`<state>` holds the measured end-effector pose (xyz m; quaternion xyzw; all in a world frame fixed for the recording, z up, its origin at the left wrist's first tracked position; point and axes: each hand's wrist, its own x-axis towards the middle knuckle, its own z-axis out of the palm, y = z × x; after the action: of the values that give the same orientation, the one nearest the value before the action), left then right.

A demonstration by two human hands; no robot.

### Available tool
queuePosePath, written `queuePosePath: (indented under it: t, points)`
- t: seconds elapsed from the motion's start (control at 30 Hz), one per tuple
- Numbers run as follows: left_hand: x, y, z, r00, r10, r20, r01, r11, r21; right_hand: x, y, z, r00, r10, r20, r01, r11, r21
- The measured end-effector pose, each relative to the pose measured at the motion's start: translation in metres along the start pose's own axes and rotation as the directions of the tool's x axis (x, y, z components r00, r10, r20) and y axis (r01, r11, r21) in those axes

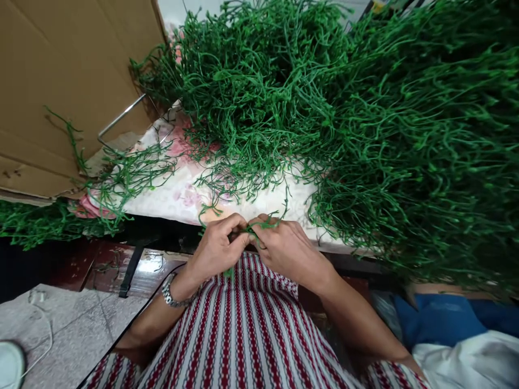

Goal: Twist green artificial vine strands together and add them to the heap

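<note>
Pinching a thin green plastic stem [254,227] between both hands, we keep it just above our lap at the near edge of the desk [182,197]. Left hand [217,249] and right hand [286,249] meet fingertip to fingertip, fingers closed on the stem. Its long axis is hard to tell; one sprig points up and away from us. Big pile of green stems [365,135] covers the floral cloth. Cardboard box [60,81] stands at left.
</note>
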<state>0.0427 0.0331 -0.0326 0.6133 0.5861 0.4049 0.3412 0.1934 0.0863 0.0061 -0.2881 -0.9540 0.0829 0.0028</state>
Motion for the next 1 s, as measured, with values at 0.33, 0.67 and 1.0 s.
queuePosePath:
  t: [0.33, 0.67, 1.0]
  points:
    - [0.006, -0.008, 0.001, 0.946, 0.322, 0.034, -0.323, 0.945, 0.05, 0.0, 0.016, 0.009, 0.998, -0.057, 0.02, 0.053, 0.984, 0.17]
    - [-0.006, -0.012, 0.014, 0.97, -0.096, -0.223, -0.029, 0.866, -0.499, 0.012, 0.003, 0.039, 0.948, 0.09, -0.305, 0.232, 0.463, 0.856]
    - [0.001, 0.008, 0.024, 0.943, -0.303, -0.141, 0.066, 0.583, -0.81, 0.011, 0.003, 0.048, 0.972, 0.161, -0.172, 0.158, 0.097, 0.983]
